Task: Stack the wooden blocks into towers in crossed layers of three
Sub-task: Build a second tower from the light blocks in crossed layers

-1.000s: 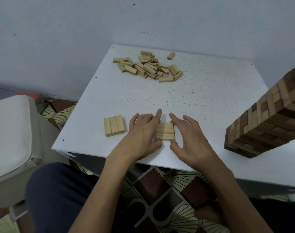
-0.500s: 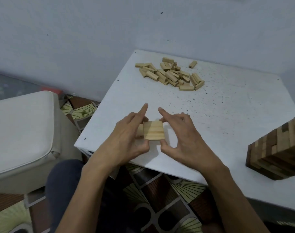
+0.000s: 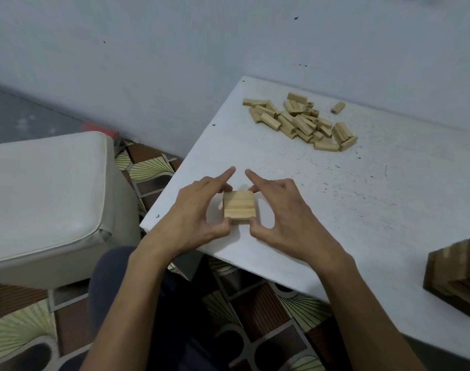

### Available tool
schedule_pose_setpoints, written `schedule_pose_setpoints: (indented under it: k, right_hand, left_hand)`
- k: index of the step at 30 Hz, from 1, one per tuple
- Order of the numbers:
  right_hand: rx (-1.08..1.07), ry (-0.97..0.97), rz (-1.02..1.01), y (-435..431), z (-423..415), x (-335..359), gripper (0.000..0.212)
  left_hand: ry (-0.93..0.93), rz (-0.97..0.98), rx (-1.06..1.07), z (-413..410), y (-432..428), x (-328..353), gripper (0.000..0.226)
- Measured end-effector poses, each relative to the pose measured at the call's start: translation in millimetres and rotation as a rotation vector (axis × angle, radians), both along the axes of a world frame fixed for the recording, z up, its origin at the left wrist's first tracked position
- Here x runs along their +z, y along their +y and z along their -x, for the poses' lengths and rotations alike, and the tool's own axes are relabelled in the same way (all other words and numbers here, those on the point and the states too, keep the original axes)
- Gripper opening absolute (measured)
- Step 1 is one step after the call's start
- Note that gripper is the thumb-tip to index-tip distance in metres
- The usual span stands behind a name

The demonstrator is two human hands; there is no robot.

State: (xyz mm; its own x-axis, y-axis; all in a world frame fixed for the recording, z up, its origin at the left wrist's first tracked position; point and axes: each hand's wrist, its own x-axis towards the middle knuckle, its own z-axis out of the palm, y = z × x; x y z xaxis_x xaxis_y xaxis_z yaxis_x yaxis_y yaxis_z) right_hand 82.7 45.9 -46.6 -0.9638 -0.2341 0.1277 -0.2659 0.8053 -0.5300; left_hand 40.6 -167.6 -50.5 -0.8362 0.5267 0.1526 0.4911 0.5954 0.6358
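A small stack of pale wooden blocks (image 3: 239,207) stands near the front left corner of the white table (image 3: 349,210). Its top layer is three blocks side by side, and a lower layer shows at its near edge. My left hand (image 3: 199,212) pinches the top layer from the left with thumb and fingers. My right hand (image 3: 284,210) pinches it from the right in the same way. Both index fingers point forward past the stack. A heap of loose pale blocks (image 3: 300,121) lies at the back of the table.
A tall tower of dark and pale blocks (image 3: 456,277) stands at the table's right front, partly cut off by the frame. A white padded seat (image 3: 46,199) stands left of the table. The table's front edge lies just behind my wrists.
Both hands carried the three-block layer to the left and set it on the other layer that lay alone there. The camera view has also swung left.
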Motion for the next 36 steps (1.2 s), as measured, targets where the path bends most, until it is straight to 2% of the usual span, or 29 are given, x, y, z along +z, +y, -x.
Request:
schedule_pose_setpoints:
  k: [11, 16, 23, 25, 27, 30, 32, 34, 36]
  right_hand:
    - [0.0, -0.011, -0.03, 1.4, -1.8, -3.9, 0.077]
    - [0.015, -0.034, -0.037, 4.1, -1.2, 0.2, 0.082]
    - [0.039, -0.07, -0.016, 3.7, -2.2, 3.6, 0.084]
    - [0.0, -0.095, 0.07, 0.2, -6.3, 6.0, 0.086]
    - [-0.108, -0.153, 0.294, -9.6, -13.5, 8.7, 0.081]
    - [-0.254, -0.216, 0.656, -30.7, -27.3, 10.6, 0.066]
    - [-0.315, -0.26, 0.781, -39.6, -32.5, 8.2, 0.056]
    - [-0.337, -0.289, 0.867, -43.8, -32.0, 4.9, 0.051]
    - [-0.357, -0.285, 0.913, -45.4, -28.2, 2.5, 0.055]
  left_hand:
    - [-0.016, -0.014, -0.024, 0.2, -1.6, -7.7, 0.085]
    - [-0.036, 0.009, -0.021, 2.8, -4.4, -5.2, 0.093]
    - [-0.036, 0.016, -0.021, 3.7, -5.8, -8.0, 0.092]
    - [-0.051, 0.009, -0.004, 0.4, -5.3, -5.8, 0.099]
    - [-0.08, -0.085, 0.087, -8.8, 1.4, -3.0, 0.092]
    - [-0.217, -0.45, 0.285, -30.1, 22.1, -1.0, 0.066]
    - [-0.341, -0.64, 0.391, -44.4, 37.9, -0.2, 0.06]
    - [-0.416, -0.713, 0.447, -53.2, 49.7, -1.0, 0.063]
    - [-0.46, -0.767, 0.467, -55.8, 56.1, -4.0, 0.069]
